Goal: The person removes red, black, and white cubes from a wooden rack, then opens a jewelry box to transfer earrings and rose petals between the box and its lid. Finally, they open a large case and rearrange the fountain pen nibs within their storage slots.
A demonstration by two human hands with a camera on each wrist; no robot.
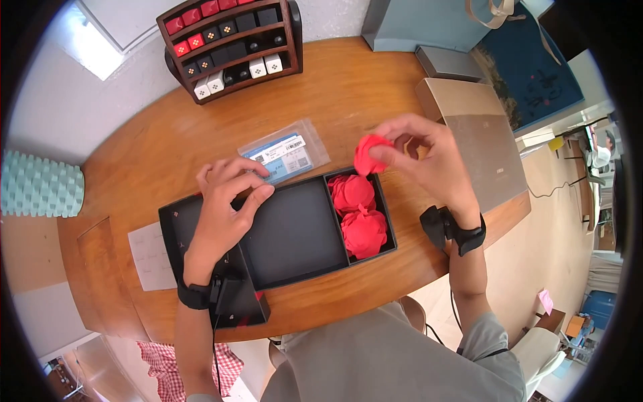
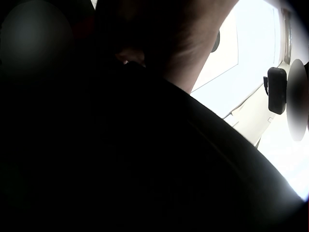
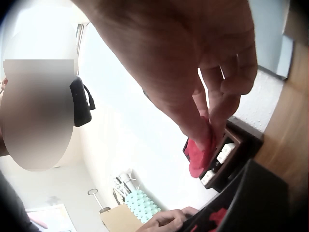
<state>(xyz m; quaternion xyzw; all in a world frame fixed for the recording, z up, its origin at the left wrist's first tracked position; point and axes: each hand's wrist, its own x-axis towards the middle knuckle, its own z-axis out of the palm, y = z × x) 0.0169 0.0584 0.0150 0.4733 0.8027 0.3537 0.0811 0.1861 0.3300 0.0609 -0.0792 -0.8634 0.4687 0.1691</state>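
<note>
Head view: table (image 1: 375, 77); black box (image 1: 295, 234) on it; left hand (image 1: 228, 208), fingers loosely bent, over box; right hand (image 1: 429, 157), thumb and fingers pinching; two red bundles (image 1: 364, 234), right compartment (image 1: 382, 195); red piece (image 1: 367, 155), pinched, near box's far right corner.

Wooden table (image 1: 375, 87), black box (image 1: 295, 231), clear packet (image 1: 319, 144), dark rack (image 1: 293, 40), brown box (image 1: 485, 147)

Red bundles (image 1: 364, 234): 3; 2 inside open black box (image 1: 295, 231), 1 near its far edge
Hands (image 1: 429, 157): 2
Rack (image 1: 295, 40): 1, behind box
Packet (image 1: 288, 154): 1, behind box
Turquoise container (image 1: 41, 183): 1, left of box
</note>
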